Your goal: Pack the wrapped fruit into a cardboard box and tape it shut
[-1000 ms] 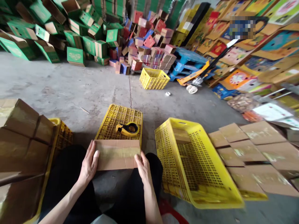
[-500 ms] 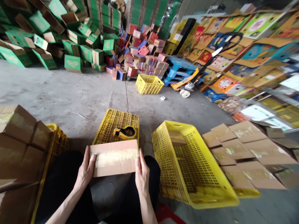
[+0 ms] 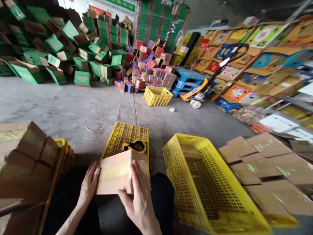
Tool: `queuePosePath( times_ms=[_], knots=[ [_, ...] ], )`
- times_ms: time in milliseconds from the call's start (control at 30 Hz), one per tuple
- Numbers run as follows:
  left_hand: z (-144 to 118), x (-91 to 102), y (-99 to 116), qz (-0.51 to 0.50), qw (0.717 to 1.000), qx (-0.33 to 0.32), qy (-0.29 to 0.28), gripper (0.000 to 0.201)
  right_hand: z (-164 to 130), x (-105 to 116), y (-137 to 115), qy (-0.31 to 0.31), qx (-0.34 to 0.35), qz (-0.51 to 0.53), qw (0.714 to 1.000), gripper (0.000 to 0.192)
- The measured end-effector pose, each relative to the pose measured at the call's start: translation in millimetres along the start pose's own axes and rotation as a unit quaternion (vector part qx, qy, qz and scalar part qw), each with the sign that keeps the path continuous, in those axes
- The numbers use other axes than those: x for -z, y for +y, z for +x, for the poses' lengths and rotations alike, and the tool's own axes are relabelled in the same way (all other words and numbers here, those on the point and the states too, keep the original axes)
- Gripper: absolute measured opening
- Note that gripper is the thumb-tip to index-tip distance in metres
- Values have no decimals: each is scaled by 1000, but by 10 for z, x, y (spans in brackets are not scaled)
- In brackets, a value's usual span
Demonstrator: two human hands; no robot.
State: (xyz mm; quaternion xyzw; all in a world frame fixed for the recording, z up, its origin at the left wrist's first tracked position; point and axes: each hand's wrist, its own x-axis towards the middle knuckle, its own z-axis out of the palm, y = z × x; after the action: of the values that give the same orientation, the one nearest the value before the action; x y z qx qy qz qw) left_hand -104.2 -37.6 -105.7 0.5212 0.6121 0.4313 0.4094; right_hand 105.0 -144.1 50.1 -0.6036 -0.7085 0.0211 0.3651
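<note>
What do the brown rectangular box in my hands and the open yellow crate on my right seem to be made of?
The brown rectangular box looks like matte cardboard, given its plain tan panels; the yellowish strip across it is probably tape. The open yellow crate seems smooth moulded plastic, judging by its uniform colour and perforated walls.

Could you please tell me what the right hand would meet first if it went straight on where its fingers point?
Past the cardboard box it is touching, the right hand would probably meet the tape dispenser on the yellow crate first, though depth is hard to judge.
</note>
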Motion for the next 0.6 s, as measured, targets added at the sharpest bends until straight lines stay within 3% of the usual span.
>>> queuePosePath(
  times_ms=[167,267,400,600],
  knots=[
    [-261,114,607,-92,995,-34,-22,63,122,-238,-195,28,49,-41,998,86],
    [-493,125,888,-148,979,-124,-69,70,127,-376,-277,64,76,-33,994,79],
    [-605,84,923,-154,959,-206,-119,82,170,-348,-315,66,103,6,992,67],
    [-509,65,829,-65,945,-306,-95,86,411,-47,-280,-80,133,33,987,58]
  ],
)
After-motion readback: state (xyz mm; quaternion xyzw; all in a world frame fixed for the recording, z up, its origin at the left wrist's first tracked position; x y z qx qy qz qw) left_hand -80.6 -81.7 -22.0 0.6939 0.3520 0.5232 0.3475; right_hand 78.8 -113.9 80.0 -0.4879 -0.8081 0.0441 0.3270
